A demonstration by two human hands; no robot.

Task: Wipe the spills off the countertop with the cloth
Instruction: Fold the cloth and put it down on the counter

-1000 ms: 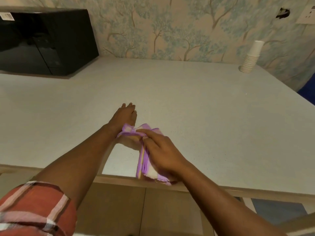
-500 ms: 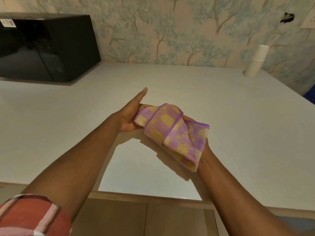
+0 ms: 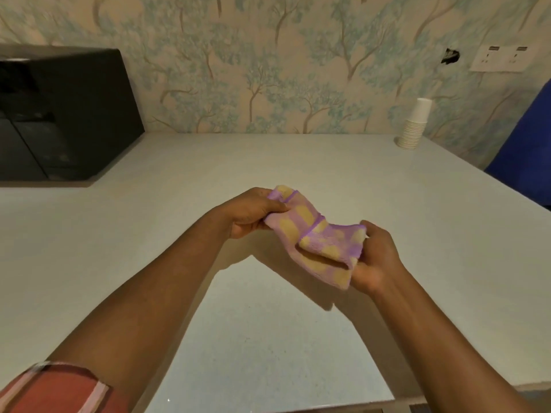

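A purple and yellow checked cloth [image 3: 316, 234] is held folded in the air above the pale countertop [image 3: 268, 338], stretched between both hands. My left hand [image 3: 250, 213] pinches its far left end. My right hand [image 3: 375, 257] grips its thicker near right end from below and the side. No spill shows on the countertop in this view.
A black microwave [image 3: 62, 114] stands at the back left against the wallpapered wall. A stack of white paper cups [image 3: 416, 125] sits at the back right. A blue object [image 3: 527, 150] is at the right edge. The counter's front edge [image 3: 328, 405] runs just below my arms.
The cloth was lifted off the counter's front edge. My left hand, flat and open before, has closed on the cloth's left end, and both hands now hold it stretched between them.
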